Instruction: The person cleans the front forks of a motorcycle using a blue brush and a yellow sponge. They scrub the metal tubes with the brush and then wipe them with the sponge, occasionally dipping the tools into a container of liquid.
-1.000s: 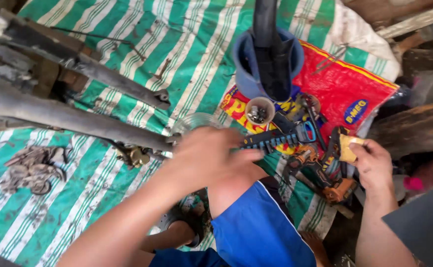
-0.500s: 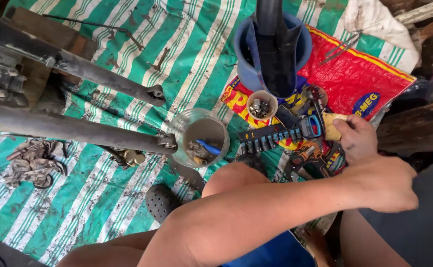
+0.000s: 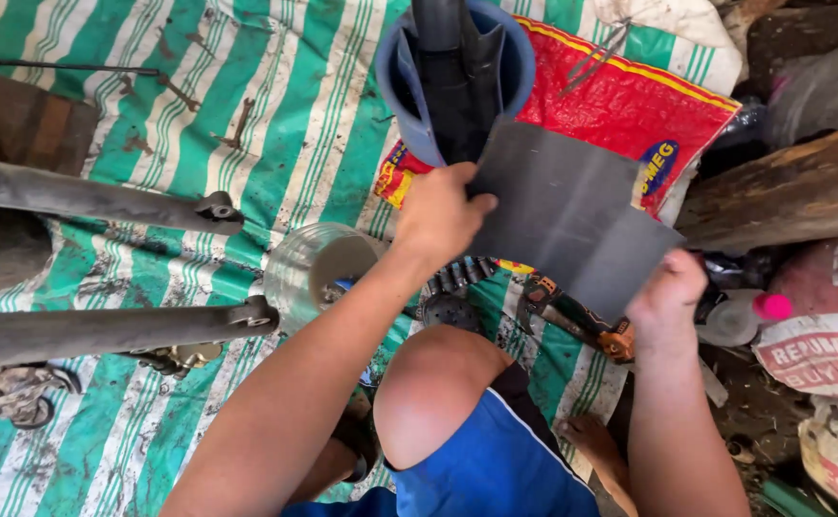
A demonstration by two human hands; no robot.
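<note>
Head-camera view, looking straight down — what have the hands got?

— Both are on one dark grey rubber sheet (image 3: 572, 225), held flat in the air above the clutter. The left hand (image 3: 438, 215) pinches its upper left corner, fingers curled over the edge; the right hand (image 3: 666, 299) grips the lower right corner from below, closed around it. Taking opposite corners likely keeps the floppy piece stretched out so its whole face can be seen.

— Where is that sheet, relative to everything else?

— Just in front of a blue bucket (image 3: 409, 105) that stands upright with black rubber strips (image 3: 452, 72) poking out of it, and over a red printed sack (image 3: 620, 101) spread on the green-and-white striped tarp (image 3: 275, 144). It touches neither, as far as I can tell.

— And under the arms?

— A clear plastic jar (image 3: 318, 273) stands beside the left forearm, small parts inside. Pliers with orange-black handles (image 3: 582, 321) lie below the sheet's lower edge. Two grey metal tubes (image 3: 103, 263) jut in from the left. The person's bare knee and blue shorts (image 3: 496, 460) sit between the arms; they seem to be crouching on the tarp.
</note>
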